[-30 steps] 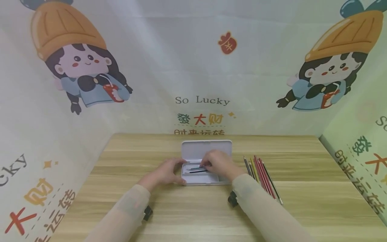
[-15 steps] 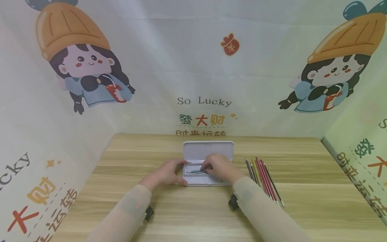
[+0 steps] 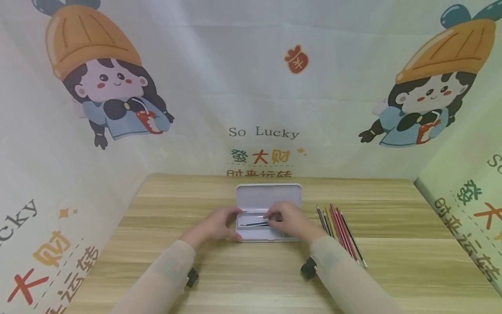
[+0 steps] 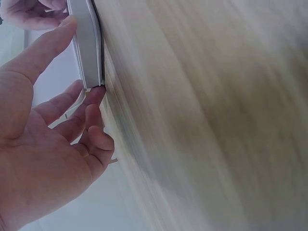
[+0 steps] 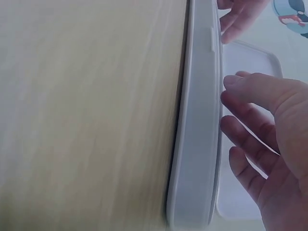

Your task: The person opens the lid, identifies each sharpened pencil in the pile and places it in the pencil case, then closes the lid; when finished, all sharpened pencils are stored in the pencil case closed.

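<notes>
— Where is the white case (image 3: 255,235), and who is keeping it in its place?
— It lies on the wooden table (image 3: 243,279) with its lid (image 3: 252,196) raised behind. The left hand (image 3: 215,224) grips its left end, the thumb at the front edge and fingers at the back corner.
— And the right hand (image 3: 288,218)?
— It is above the right part of the case, beside the dark pencils (image 3: 255,224) lying in the rear compartment. Its fingers are loosely bent, a little apart; I see no pencil between them (the right wrist view shows the tips quite well).
— What could go wrong, in your opinion?
— If those fingers push sideways, the pencils may roll and cross each other, because they are round or nearly so. If the left grip becomes weak, the case could slide.
— What about the loose pencils (image 3: 344,233) on the table?
— They lie near the right forearm, to the right of the case. A sleeve that sweeps low could, I think, scatter them.
</notes>
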